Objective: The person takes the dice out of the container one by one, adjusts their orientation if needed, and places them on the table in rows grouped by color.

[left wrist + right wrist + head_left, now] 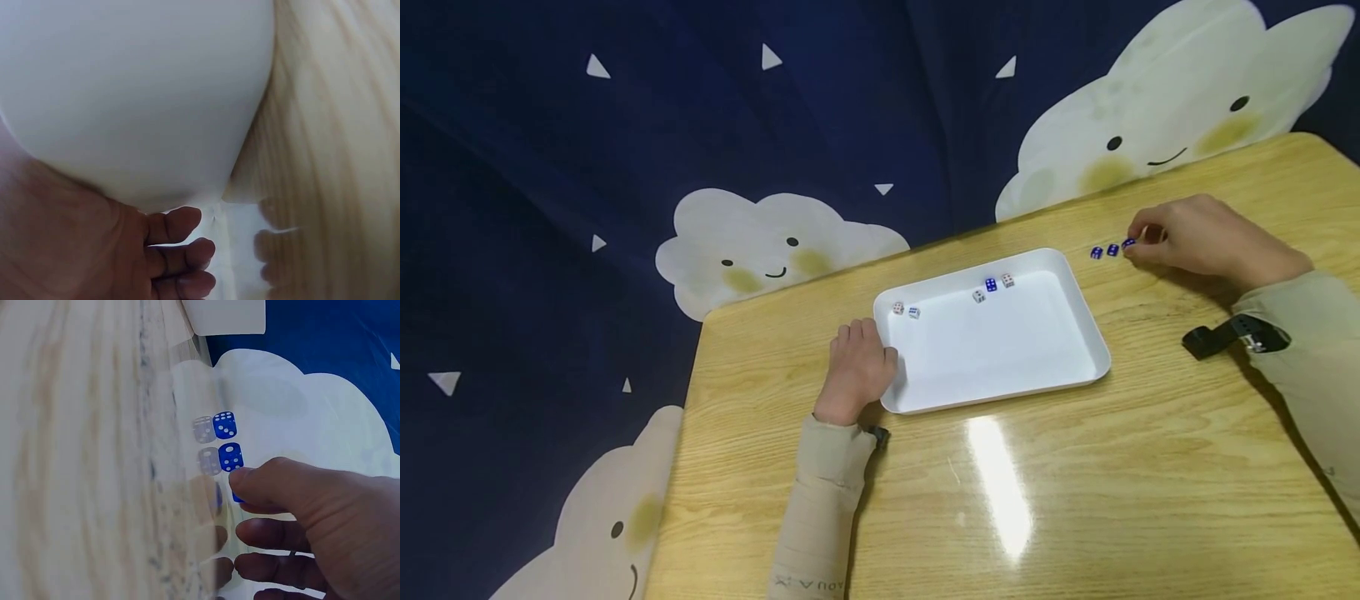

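Note:
A white rectangular tray (992, 342) sits on the wooden table. My left hand (859, 367) grips its left rim, the thumb at the edge; in the left wrist view the other fingers (181, 256) lie along the tray's outer side. To the right of the tray, my right hand (1206, 237) pinches a blue die (1128, 243) between thumb and forefinger, low at the tabletop. That die is mostly hidden by the thumb in the right wrist view. Two more blue dice, a middle one (230, 457) and an end one (225, 425), line up beside it.
Inside the tray, along its far side, are a blue die (991, 284) and several white dice (1007, 281), two of them at the left end. A black wrist strap (1232, 335) hangs by the right sleeve. Behind the table stands a dark blue cloud-patterned curtain (850, 108).

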{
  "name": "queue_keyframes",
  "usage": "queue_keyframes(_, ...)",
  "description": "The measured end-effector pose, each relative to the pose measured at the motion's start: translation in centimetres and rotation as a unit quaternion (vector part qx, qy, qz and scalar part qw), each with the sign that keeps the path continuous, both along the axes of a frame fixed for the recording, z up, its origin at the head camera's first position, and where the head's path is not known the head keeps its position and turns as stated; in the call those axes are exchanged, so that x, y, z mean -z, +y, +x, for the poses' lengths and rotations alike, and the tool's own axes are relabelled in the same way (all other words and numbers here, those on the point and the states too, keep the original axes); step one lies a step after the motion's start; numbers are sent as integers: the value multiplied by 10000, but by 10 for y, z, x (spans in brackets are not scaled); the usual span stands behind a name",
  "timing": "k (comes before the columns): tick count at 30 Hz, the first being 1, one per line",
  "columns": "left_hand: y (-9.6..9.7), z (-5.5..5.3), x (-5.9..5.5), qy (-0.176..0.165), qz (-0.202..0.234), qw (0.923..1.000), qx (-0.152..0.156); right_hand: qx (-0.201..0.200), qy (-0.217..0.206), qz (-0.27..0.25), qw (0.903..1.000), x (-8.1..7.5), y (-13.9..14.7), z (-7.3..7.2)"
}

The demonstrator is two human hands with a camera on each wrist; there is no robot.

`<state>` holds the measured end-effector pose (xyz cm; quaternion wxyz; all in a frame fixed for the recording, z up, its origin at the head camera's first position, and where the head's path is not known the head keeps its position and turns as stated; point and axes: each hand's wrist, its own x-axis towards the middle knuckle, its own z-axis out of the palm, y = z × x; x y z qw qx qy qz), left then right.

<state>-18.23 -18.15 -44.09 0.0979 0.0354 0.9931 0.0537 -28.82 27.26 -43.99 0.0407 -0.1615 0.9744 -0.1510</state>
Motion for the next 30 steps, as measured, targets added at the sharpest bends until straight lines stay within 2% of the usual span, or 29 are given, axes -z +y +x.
queue_keyframes(7,0,1,1,24,39,10000,-51,50,-248,-66,9997,0,-2,0)
queue_keyframes(13,1,1,2,20,28,9999,-107,74,-274,-166,9995,-8,-6,2)
queue_keyframes(23,11,-4,4,-98,6,9999,-74,-453,180,-161,9987,-25,-22,9)
queue_keyframes(30,17,-7,3,-101,0,9999,-48,-903,703,-540,9920,-38,-40,23)
